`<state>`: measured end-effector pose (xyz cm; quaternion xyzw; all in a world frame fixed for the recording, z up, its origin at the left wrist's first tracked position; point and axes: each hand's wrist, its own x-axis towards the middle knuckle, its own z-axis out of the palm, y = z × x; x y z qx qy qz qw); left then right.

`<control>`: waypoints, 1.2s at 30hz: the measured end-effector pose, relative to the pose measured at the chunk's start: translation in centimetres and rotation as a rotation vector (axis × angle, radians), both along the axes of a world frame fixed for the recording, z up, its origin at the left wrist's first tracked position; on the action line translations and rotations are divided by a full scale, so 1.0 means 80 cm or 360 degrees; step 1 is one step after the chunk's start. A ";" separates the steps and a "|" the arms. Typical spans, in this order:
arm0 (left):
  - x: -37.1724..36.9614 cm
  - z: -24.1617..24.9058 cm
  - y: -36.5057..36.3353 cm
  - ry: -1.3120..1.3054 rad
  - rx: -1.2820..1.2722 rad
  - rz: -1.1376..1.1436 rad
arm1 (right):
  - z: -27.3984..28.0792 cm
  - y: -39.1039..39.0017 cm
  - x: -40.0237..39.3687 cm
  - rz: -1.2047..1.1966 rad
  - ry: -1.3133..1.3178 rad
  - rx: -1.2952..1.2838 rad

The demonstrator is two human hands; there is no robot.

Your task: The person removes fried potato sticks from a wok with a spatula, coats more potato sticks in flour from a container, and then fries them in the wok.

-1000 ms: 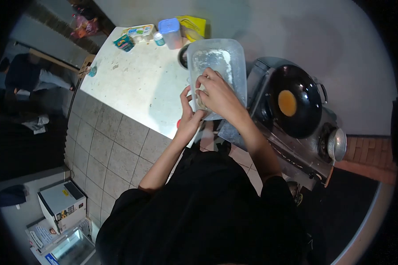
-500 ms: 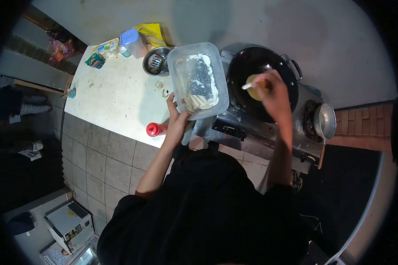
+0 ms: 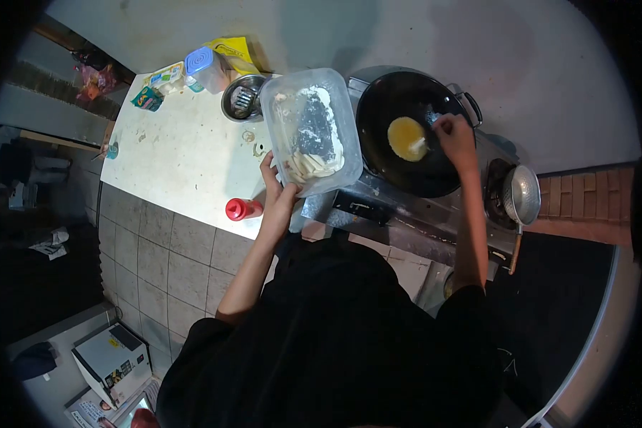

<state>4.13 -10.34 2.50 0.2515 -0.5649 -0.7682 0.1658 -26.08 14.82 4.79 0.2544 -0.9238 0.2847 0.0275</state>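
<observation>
My left hand [image 3: 276, 187] grips the near edge of a clear plastic container [image 3: 311, 130] holding floury white strips piled at its near end. The container is tilted, between the white counter [image 3: 185, 157] and the stove. My right hand [image 3: 455, 137] hangs over the right side of a black wok [image 3: 409, 135], above the pool of yellow oil [image 3: 406, 138]. A small white piece sits at the oil's right edge just below my fingertips; whether the fingers still pinch it is unclear.
A red bottle [image 3: 242, 209] lies at the counter's front edge. A metal bowl [image 3: 241, 97], a blue-lidded tub [image 3: 202, 68] and yellow packets [image 3: 233, 51] stand at the back. A metal ladle [image 3: 522, 200] rests on the stove's right side. Tiled floor lies left.
My right hand left the container, carried a white strip over the wok and now sits at the oil's right edge. The left hand kept hold of the container.
</observation>
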 end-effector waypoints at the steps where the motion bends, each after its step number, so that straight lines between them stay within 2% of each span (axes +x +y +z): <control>1: 0.000 0.005 0.001 -0.0052 -0.0120 -0.0001 | 0.036 -0.011 0.023 0.0092 0.0022 -0.0080; 3: -0.003 0.018 0.004 -0.0065 -0.0192 -0.0004 | 0.097 -0.037 0.073 0.0304 0.0036 -0.0285; 6: -0.009 0.023 0.006 0.0005 -0.0381 0.0000 | 0.125 -0.081 0.141 0.0674 -0.0039 -0.0425; 8: -0.016 0.039 0.016 0.0021 -0.0328 -0.0007 | 0.119 -0.108 0.174 0.0860 -0.0145 -0.0392; 11: -0.023 0.036 0.025 0.0100 -0.0391 0.0024 | 0.094 -0.141 0.190 0.0929 0.0052 -0.0039; 14: -0.025 0.031 0.026 0.0129 -0.0306 0.0072 | 0.077 -0.170 0.197 0.0920 0.0174 0.0041; 16: -0.025 0.029 0.025 0.0141 -0.0313 0.0079 | 0.075 -0.180 0.202 0.0949 0.0060 0.0005; 18: -0.024 0.036 0.023 0.0139 -0.0314 0.0065 | 0.065 -0.189 0.202 0.1057 0.0230 0.0036; 25: -0.027 0.022 0.014 0.0124 -0.0222 0.0024 | 0.066 -0.197 0.201 0.1048 0.0112 0.0105; 28: -0.030 0.036 0.013 0.0136 -0.0090 0.0002 | 0.069 -0.194 0.199 0.1008 0.0109 0.0112; 31: -0.033 0.027 0.009 0.0100 -0.0131 -0.0013 | 0.082 -0.178 0.200 0.0947 0.0080 0.0022; 33: -0.033 0.015 0.006 0.0087 -0.0180 -0.0003 | 0.109 -0.155 0.195 0.0775 0.0088 -0.0289; 34: -0.032 0.009 0.004 0.0068 -0.0236 0.0012 | 0.125 -0.141 0.183 0.0757 -0.0062 -0.0402; 36: -0.028 0.000 -0.002 0.0044 -0.0308 -0.0015 | 0.138 -0.118 0.155 0.0531 -0.0055 -0.0406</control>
